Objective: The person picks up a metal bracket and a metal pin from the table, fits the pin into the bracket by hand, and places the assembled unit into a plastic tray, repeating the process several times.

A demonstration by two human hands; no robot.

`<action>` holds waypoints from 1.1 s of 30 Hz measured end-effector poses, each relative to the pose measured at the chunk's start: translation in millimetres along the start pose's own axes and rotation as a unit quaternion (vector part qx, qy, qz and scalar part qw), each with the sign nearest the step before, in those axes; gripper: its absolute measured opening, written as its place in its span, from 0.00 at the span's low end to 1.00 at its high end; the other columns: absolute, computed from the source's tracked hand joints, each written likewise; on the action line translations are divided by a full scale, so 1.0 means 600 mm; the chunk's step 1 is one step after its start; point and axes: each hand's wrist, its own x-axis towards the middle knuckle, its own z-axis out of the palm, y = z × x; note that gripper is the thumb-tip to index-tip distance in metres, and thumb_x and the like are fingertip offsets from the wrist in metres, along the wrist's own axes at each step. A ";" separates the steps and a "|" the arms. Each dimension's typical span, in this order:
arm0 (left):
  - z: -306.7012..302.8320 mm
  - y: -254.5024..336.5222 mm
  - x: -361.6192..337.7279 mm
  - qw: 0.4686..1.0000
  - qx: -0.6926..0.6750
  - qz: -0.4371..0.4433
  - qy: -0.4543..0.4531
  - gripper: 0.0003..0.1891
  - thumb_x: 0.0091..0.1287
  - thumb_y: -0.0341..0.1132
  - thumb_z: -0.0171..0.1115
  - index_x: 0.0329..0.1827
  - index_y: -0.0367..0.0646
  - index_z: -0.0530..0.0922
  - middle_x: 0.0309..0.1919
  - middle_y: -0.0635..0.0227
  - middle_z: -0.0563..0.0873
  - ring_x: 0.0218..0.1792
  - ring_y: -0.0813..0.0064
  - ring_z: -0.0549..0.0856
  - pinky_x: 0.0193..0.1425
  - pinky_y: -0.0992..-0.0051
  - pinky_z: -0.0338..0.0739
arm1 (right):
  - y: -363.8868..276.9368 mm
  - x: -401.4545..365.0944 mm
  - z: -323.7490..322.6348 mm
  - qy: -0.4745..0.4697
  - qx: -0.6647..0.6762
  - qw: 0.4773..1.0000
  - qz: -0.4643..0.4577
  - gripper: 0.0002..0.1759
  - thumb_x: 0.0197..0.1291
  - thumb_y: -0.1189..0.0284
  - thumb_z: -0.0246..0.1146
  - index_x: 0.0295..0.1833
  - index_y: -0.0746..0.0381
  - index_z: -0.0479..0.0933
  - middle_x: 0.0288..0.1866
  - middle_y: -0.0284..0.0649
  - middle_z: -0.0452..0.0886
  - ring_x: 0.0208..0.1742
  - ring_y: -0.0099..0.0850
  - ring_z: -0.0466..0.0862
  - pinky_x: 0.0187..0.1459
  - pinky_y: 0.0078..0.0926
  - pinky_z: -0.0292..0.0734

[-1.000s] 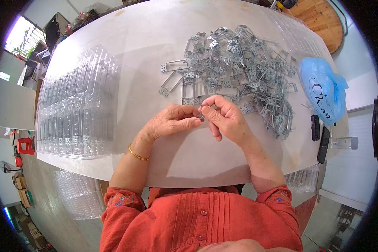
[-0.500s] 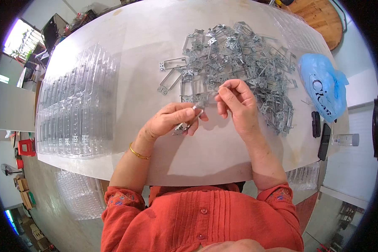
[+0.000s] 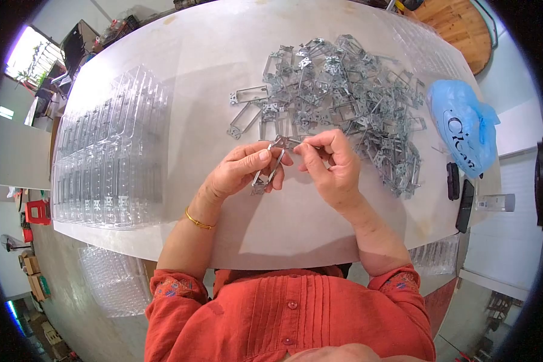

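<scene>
A slim metal bracket frame (image 3: pixel 259 183) is pinched in my left hand (image 3: pixel 242 168), between thumb and fingers, its lower end hanging below the palm. My right hand (image 3: pixel 333 168) is closed in a pinch beside the bracket's upper end, thumb against forefinger. Whatever lies between those fingertips is too small and hidden to make out. Just beyond both hands spreads a tangled heap of similar metal brackets (image 3: pixel 344 90) on the pale table (image 3: pixel 202 78).
Clear plastic trays (image 3: pixel 111 151) holding metal pieces are stacked at the left. On the right lie a blue plastic bag (image 3: pixel 461 123), a black case (image 3: pixel 453 181), a dark phone-like slab (image 3: pixel 465 205) and a clear bottle (image 3: pixel 495 203). More clear trays (image 3: pixel 428 45) sit at the far right.
My right hand has come down and left, from apart to right at the bracket's upper end. My left hand keeps hold of the bracket, which has turned slightly.
</scene>
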 end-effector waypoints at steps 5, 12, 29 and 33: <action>-0.002 -0.003 -0.001 0.999 0.037 -0.012 0.004 0.30 0.74 0.55 0.60 0.57 0.31 0.80 0.34 0.59 0.87 0.35 0.73 0.85 0.37 0.73 0.77 | -0.003 -0.004 -0.006 -0.021 -0.076 0.997 0.010 0.06 0.71 0.74 0.66 0.42 0.63 0.76 0.29 0.35 0.84 0.27 0.17 0.81 0.27 0.19 0.75; -0.002 0.000 -0.003 0.998 0.039 -0.042 -0.009 0.30 0.73 0.54 0.63 0.59 0.30 0.79 0.35 0.64 0.86 0.36 0.73 0.85 0.40 0.73 0.78 | -0.020 0.007 -0.017 -0.090 -0.102 0.987 0.088 0.15 0.74 0.63 0.65 0.37 0.62 0.76 0.23 0.33 0.82 0.24 0.19 0.82 0.24 0.20 0.73; 0.000 0.013 -0.005 0.992 0.112 -0.053 -0.029 0.27 0.75 0.55 0.62 0.54 0.34 0.85 0.27 0.72 0.82 0.31 0.80 0.79 0.36 0.76 0.71 | -0.014 0.030 -0.037 -0.203 0.180 0.915 0.300 0.19 0.74 0.59 0.65 0.50 0.66 0.74 0.29 0.36 0.82 0.19 0.18 0.76 0.19 0.17 0.72; -0.002 0.006 -0.006 0.989 0.126 -0.073 -0.031 0.26 0.73 0.55 0.63 0.54 0.36 0.86 0.27 0.73 0.82 0.30 0.80 0.78 0.34 0.77 0.70 | -0.017 0.032 -0.043 -0.233 0.263 0.867 0.353 0.19 0.76 0.58 0.61 0.48 0.66 0.76 0.28 0.37 0.82 0.17 0.19 0.76 0.16 0.18 0.71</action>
